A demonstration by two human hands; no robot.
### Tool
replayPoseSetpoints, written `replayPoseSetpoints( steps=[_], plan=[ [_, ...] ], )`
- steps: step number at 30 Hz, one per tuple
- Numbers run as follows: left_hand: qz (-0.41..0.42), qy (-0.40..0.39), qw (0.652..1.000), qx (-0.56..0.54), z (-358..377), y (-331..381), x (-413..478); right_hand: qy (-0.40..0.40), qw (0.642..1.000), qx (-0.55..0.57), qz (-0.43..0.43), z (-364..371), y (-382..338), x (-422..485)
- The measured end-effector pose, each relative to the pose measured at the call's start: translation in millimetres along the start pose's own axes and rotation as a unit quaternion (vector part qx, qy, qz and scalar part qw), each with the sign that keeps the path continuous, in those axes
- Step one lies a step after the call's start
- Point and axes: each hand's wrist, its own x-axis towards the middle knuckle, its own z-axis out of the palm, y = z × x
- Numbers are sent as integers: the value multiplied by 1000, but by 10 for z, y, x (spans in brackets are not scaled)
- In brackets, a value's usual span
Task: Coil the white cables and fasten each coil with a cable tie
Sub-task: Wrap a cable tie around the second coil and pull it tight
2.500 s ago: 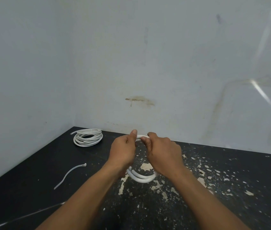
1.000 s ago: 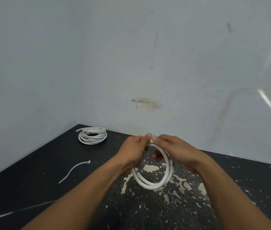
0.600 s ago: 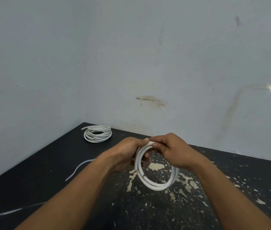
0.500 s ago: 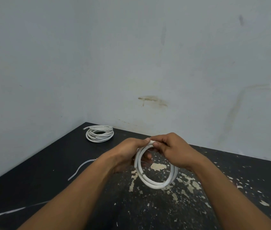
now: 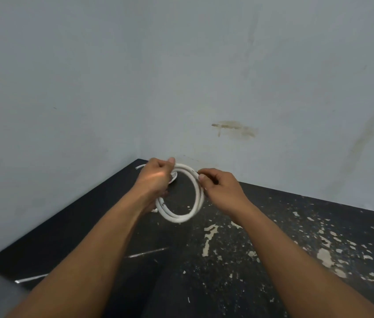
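I hold a white cable coil [image 5: 182,216] of a few loops upright above the black table [image 5: 89,226]. My left hand [image 5: 156,177] grips the coil's upper left side, thumb on top. My right hand [image 5: 220,187] pinches the coil's upper right part, near the cable's end. A second white cable coil [image 5: 140,167] lies in the table's far left corner, mostly hidden behind my left hand. A small white piece, perhaps the cable tie [image 5: 154,210], peeks out beside my left wrist.
Grey walls close the table on the left and at the back. The table top is black with pale chipped patches [image 5: 209,235] on the right half. A thin pale line [image 5: 144,253] runs across the table near my left forearm.
The view has swung to the left and down. My hands have carried the coil toward the far left corner and now stand apart on its two sides, with the loop facing me.
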Motion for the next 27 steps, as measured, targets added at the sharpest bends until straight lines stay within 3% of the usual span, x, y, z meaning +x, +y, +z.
replayPoseSetpoints(
  steps=[6, 12, 20, 27],
  plan=[
    [3, 129, 992, 0, -461, -212, 229, -40, 994, -74, 64, 622, 205, 213],
    [14, 205, 978, -28, -688, -369, 293, -114, 976, -179, 42, 1209, 254, 346],
    [34, 215, 975, -42, -699, -486, 434, -125, 955, -269, 27, 1621, 357, 431],
    [11, 193, 977, -93, -669, -576, 451, -70, 971, -220, 59, 1475, 501, 460]
  ],
)
